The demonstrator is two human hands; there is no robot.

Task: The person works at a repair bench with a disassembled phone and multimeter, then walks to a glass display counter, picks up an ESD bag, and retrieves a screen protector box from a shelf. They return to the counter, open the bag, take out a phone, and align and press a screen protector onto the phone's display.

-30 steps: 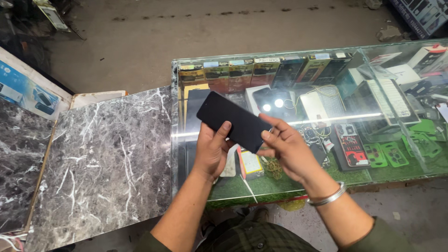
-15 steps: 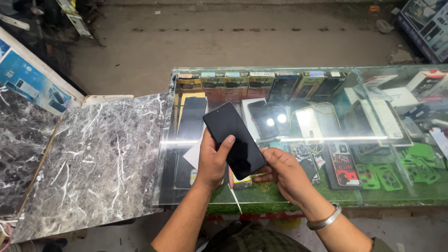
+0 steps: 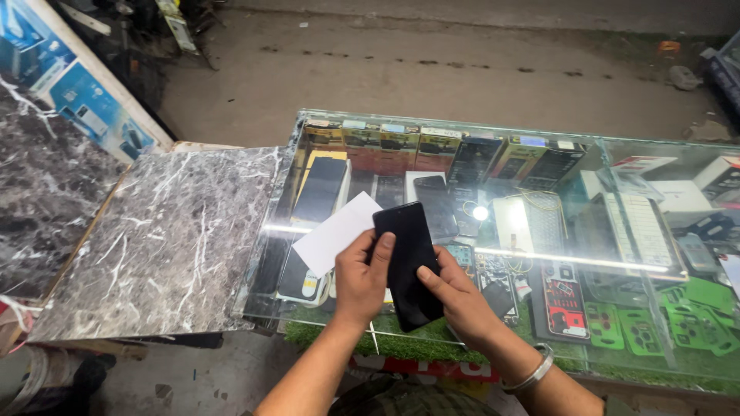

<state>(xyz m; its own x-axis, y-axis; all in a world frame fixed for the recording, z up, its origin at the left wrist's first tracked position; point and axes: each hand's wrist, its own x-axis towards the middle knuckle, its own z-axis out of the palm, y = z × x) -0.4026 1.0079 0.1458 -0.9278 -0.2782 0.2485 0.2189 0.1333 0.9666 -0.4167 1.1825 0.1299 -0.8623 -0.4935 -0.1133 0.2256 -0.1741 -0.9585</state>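
In the head view we are holding a black phone (image 3: 408,262) upright between both hands, above the glass surface (image 3: 617,154) of a display case. A second ago the phone was lying nearly flat and crosswise in our grip; half a second ago it was tilting up; now it is standing lengthwise, its dark face turned to us. Our left hand (image 3: 361,277) is clamped on the phone's left edge, thumb lying along the front. Our right hand (image 3: 462,300) is closed on the lower right side, thumb pressing the face near the middle, a metal bangle (image 3: 532,374) on that wrist. A white card (image 3: 335,231) is now showing behind the left hand, seemingly lying on the glass; we cannot tell whether the fingers are touching it. We judge the turning is bringing the phone's face round for handling by the thumbs. Under the glass, phones, boxes and green cases (image 3: 694,323) are lying; to the left a marble slab (image 3: 154,239) is adjoining the case
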